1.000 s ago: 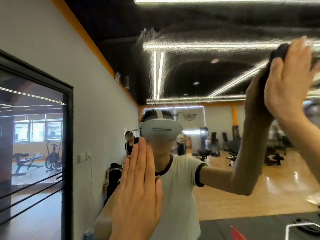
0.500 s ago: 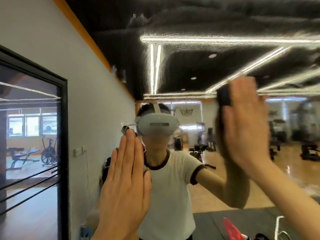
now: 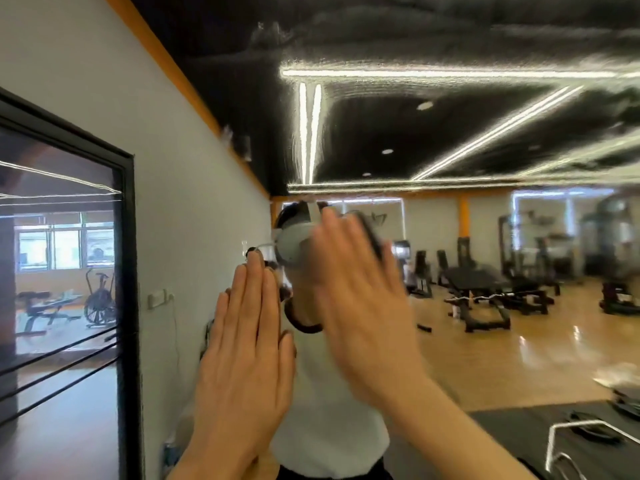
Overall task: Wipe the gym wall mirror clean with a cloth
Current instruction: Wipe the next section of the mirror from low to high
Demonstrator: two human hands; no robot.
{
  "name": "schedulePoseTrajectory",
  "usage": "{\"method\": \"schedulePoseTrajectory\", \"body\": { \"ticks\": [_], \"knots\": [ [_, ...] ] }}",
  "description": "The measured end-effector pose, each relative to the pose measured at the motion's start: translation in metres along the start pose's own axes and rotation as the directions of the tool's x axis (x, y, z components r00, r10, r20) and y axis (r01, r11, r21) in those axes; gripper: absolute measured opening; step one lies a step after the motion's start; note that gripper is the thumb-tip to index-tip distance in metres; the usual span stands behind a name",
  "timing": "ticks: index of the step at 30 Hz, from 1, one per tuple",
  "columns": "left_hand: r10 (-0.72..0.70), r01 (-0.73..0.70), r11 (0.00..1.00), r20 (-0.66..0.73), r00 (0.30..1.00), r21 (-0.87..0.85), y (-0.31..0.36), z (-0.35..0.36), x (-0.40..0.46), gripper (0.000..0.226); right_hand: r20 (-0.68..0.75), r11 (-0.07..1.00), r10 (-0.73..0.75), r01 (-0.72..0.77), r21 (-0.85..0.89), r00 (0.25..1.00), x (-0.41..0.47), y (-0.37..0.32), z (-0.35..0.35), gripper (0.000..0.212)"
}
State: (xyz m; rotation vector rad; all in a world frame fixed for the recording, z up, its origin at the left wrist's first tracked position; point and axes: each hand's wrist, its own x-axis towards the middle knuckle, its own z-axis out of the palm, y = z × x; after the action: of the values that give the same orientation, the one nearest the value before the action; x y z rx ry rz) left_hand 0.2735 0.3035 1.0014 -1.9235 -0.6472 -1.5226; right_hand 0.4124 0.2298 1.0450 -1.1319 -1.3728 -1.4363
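Note:
The wall mirror (image 3: 485, 133) fills most of the view and shows hazy wipe streaks over the reflected ceiling lights. My right hand (image 3: 360, 306) presses a dark cloth (image 3: 372, 237) flat against the glass at head height; only the cloth's upper edge shows past my fingers, and the hand is motion-blurred. My left hand (image 3: 249, 348) lies flat on the mirror with straight fingers, just left of the right hand. Behind both hands is my reflection in a white shirt.
A black-framed window or door (image 3: 126, 306) stands at the left on the white wall (image 3: 86, 81). The mirror reflects gym benches (image 3: 485, 299), machines and a wooden floor. A white metal frame (image 3: 571, 441) sits at the lower right.
My right hand swept the cloth across the mirror from the upper right down and left to the centre. My left hand stayed flat on the glass.

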Motion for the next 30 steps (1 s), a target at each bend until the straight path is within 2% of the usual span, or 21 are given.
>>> {"method": "schedulePoseTrajectory", "body": {
  "ticks": [1,3,6,8,9,10,11,12,14,15,16,17,18,20,23,24,25,26,27,29,30],
  "knots": [
    [0.0,0.0,1.0,0.006,1.0,-0.009,0.0,-0.001,0.0,0.07,0.016,0.999,0.05,-0.05,-0.018,0.999,-0.005,0.018,-0.01,0.056],
    [0.006,-0.006,0.999,0.008,1.0,-0.046,-0.001,-0.003,0.0,0.072,-0.04,0.957,0.283,-0.285,-0.061,0.958,-0.021,0.069,-0.036,0.058],
    [0.012,-0.01,0.996,0.018,1.0,-0.09,-0.005,-0.009,-0.005,0.071,-0.219,0.793,0.593,-0.609,-0.008,0.775,-0.048,0.118,-0.058,0.061],
    [-0.006,0.007,0.996,0.009,1.0,-0.092,-0.009,-0.012,-0.014,0.069,-0.301,0.734,0.652,-0.679,0.023,0.695,-0.045,0.102,-0.043,0.06],
    [-0.023,0.024,0.996,0.01,1.0,-0.092,-0.011,-0.012,-0.018,0.068,-0.287,0.731,0.659,-0.682,0.024,0.695,-0.042,0.093,-0.024,0.059],
    [-0.04,0.041,0.995,0.013,0.999,-0.09,-0.013,-0.012,-0.022,0.068,-0.191,0.727,0.664,-0.684,-0.061,0.723,-0.04,0.089,0.001,0.06],
    [-0.052,0.053,0.995,0.009,0.999,-0.09,-0.014,-0.011,-0.024,0.067,-0.024,0.712,0.687,-0.679,-0.179,0.726,-0.041,0.083,0.029,0.065],
    [-0.057,0.057,0.994,0.005,0.998,-0.09,-0.015,-0.009,-0.025,0.067,0.141,0.743,0.661,-0.617,-0.261,0.737,-0.045,0.075,0.065,0.077],
    [-0.054,0.054,0.995,0.0,0.999,-0.085,-0.015,-0.007,-0.026,0.07,0.315,0.893,0.423,-0.333,-0.302,0.849,-0.046,0.031,0.104,0.087],
    [-0.053,0.053,0.995,-0.005,0.999,-0.081,-0.014,-0.006,-0.025,0.072,0.375,0.944,0.29,-0.199,-0.263,0.881,-0.041,0.006,0.091,0.084],
    [-0.051,0.05,0.996,-0.01,0.999,-0.075,-0.014,-0.006,-0.025,0.071,0.348,0.982,0.135,-0.079,-0.17,0.928,-0.035,-0.014,0.066,0.081],
    [-0.047,0.046,0.997,-0.013,0.999,-0.068,-0.014,-0.006,-0.025,0.07,0.255,0.998,0.041,-0.027,-0.059,0.966,-0.029,-0.025,0.038,0.082],
    [-0.046,0.045,0.997,-0.011,0.999,-0.062,-0.014,-0.006,-0.024,0.068,0.146,0.999,0.042,-0.039,-0.024,0.988,-0.025,-0.023,0.012,0.084],
    [-0.05,0.05,0.997,-0.001,0.999,-0.055,-0.014,-0.007,-0.024,0.067,0.047,0.979,0.199,-0.197,-0.049,0.979,-0.032,0.011,-0.026,0.074],
    [-0.063,0.064,0.996,0.023,0.998,-0.062,-0.014,-0.007,-0.025,0.068,-0.061,0.834,0.548,-0.551,-0.038,0.834,-0.058,0.069,-0.037,0.059],
    [-0.068,0.07,0.995,0.03,0.997,-0.066,-0.014,-0.007,-0.026,0.069,-0.098,0.785,0.613,-0.618,-0.033,0.784,-0.059,0.063,-0.034,0.059],
    [-0.071,0.074,0.995,0.036,0.997,-0.071,-0.015,-0.007,-0.026,0.069,-0.13,0.771,0.629,-0.636,-0.02,0.767,-0.053,0.048,-0.028,0.059],
    [-0.071,0.074,0.995,0.037,0.997,-0.074,-0.015,-0.007,-0.026,0.07,-0.127,0.793,0.604,-0.609,-0.006,0.787,-0.043,0.026,-0.021,0.059],
    [-0.066,0.069,0.995,0.034,0.997,-0.077,-0.015,-0.006,-0.027,0.072,-0.09,0.844,0.534,-0.536,0.004,0.841,-0.033,-0.001,-0.012,0.058],
    [-0.063,0.065,0.995,0.029,0.998,-0.082,-0.016,-0.005,-0.029,0.076,0.025,0.954,0.298,-0.299,0.021,0.954,-0.015,-0.054,0.01,0.056],
    [-0.071,0.073,0.994,0.03,0.997,-0.082,-0.016,-0.004,-0.029,0.08,0.073,0.981,0.188,-0.191,0.033,0.979,-0.009,-0.072,0.017,0.056]
  ]
}}
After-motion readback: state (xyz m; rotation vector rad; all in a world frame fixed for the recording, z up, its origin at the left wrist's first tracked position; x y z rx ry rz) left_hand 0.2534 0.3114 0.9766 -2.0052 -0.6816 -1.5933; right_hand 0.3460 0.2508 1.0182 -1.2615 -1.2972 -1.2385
